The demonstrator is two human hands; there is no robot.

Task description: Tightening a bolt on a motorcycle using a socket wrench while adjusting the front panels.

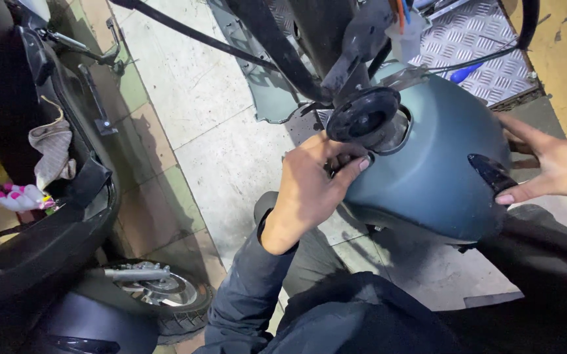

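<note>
The left hand (309,190) is curling its fingers at the round opening of the blue-grey scooter panel (434,164), just below the black round cap (364,118). The right hand (549,167) is lying open, pressing flat on the panel's far side, gripping nothing.

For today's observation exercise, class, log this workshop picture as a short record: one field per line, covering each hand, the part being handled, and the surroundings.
Left hand: left hand grips the edge of the panel's opening, just below the round black part.
Right hand: right hand lies open against the panel's right side.
Panel: blue-grey scooter body panel, curved, matte.
Round part: black round part sits in the panel's opening.
Floor: pale tiled floor.
Nearby: black scooter at left, with a cloth draped on it.
</note>
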